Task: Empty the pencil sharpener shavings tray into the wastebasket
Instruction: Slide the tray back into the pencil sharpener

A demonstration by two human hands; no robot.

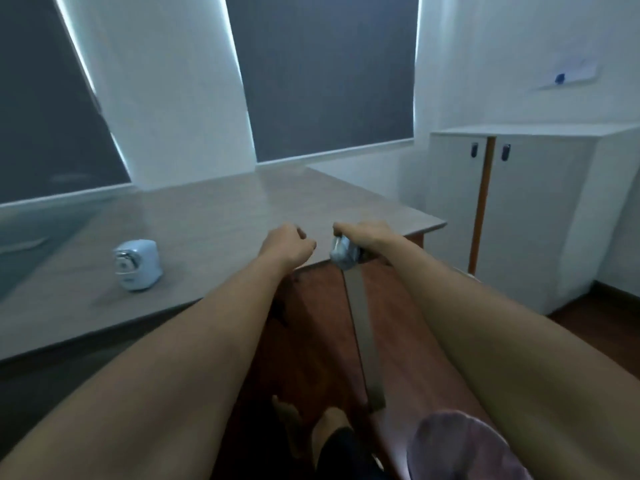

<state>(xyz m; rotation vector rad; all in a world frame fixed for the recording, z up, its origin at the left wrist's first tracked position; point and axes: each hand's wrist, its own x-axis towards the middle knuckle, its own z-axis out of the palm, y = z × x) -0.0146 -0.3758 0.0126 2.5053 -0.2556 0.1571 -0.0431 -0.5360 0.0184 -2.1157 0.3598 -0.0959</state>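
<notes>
A pale blue pencil sharpener (138, 269) stands on the grey table (214, 209) at the left, well apart from both hands. My right hand (360, 233) is closed from above on a small clear shavings tray (342, 255), held just past the table's near right edge. My left hand (287, 247) hovers beside it over the table edge, fingers loosely curled with nothing in them. A round wastebasket (464, 445) with a pinkish liner sits on the floor at the bottom right, partly covered by my right forearm.
A white cabinet (512, 216) with two doors stands to the right against the wall. Dark window blinds hang behind the table. The floor is reddish wood, and a table leg (363, 334) runs down between my arms. My feet show at the bottom.
</notes>
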